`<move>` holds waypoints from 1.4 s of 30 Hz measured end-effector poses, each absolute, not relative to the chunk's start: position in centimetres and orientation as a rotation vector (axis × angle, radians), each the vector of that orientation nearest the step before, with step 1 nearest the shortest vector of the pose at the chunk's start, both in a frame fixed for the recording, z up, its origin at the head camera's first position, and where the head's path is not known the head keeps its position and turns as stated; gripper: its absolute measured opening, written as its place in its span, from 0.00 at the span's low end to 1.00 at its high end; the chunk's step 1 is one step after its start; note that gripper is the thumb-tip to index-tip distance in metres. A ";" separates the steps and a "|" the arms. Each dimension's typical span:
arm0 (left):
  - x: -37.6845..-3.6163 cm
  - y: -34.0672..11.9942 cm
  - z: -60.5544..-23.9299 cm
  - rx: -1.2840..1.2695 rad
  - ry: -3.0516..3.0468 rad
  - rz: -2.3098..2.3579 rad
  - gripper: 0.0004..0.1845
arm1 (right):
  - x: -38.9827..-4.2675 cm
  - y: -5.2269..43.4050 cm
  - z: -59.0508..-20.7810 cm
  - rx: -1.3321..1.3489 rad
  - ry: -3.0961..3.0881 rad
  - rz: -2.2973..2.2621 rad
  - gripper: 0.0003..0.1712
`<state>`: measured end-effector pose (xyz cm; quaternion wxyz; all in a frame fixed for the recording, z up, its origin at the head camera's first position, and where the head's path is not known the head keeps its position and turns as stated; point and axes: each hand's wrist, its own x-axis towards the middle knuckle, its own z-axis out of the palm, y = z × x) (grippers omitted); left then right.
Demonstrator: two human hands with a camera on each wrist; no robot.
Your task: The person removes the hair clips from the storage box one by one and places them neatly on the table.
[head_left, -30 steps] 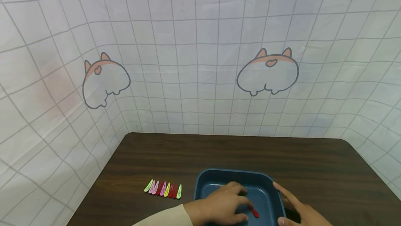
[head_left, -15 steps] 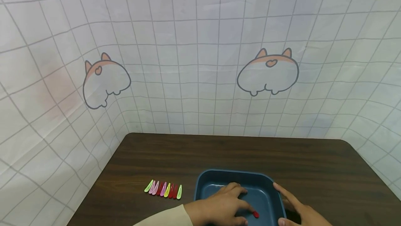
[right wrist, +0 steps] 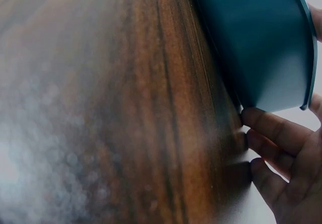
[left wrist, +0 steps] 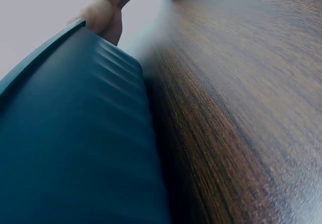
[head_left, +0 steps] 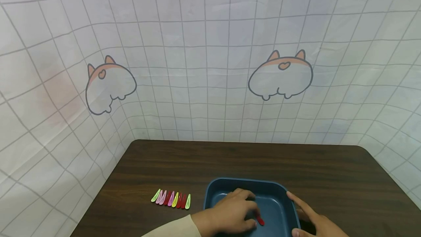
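In the head view my left hand [head_left: 231, 211] reaches into a blue rectangular tray [head_left: 274, 202], palm down with bent fingers. A red snap hair clip [head_left: 261, 221] lies at its fingertips, one end showing and the other hidden beneath the fingers. Whether thumb and fingers pinch the clip cannot be seen. My right hand [head_left: 317, 222] holds the tray's right side, index finger and thumb at the rim. In the right wrist view that hand's other fingers [right wrist: 276, 133] bear against the foot of the tray's outer wall. The left wrist view shows only the tray's outside [left wrist: 90, 128] and the right hand [left wrist: 103, 17] beyond.
A row of several snap hair clips [head_left: 171, 198] in green, pink, red and yellow lies left of the tray on the dark wooden table [head_left: 184, 160]. A white gridded cloth [head_left: 197, 83] hangs behind and at both sides.
The red clip has shifted left and slightly away from me inside the tray. My left fingers have drawn back with it and bend more. The right hand and tray look unchanged.
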<state>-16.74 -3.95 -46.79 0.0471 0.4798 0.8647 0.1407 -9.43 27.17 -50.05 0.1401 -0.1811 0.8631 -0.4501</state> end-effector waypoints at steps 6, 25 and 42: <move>-16.8 -3.8 -46.9 1.385 2.733 0.399 0.06 | -9.5 27.1 -50.2 -0.512 2.505 -1.302 0.49; -16.5 -3.1 -47.0 1.369 2.822 0.204 0.23 | -10.0 27.5 -50.3 -0.549 2.521 -1.257 0.50; -16.8 -2.9 -47.3 1.351 2.764 0.200 0.30 | -10.0 27.7 -50.5 -0.584 2.563 -1.216 0.50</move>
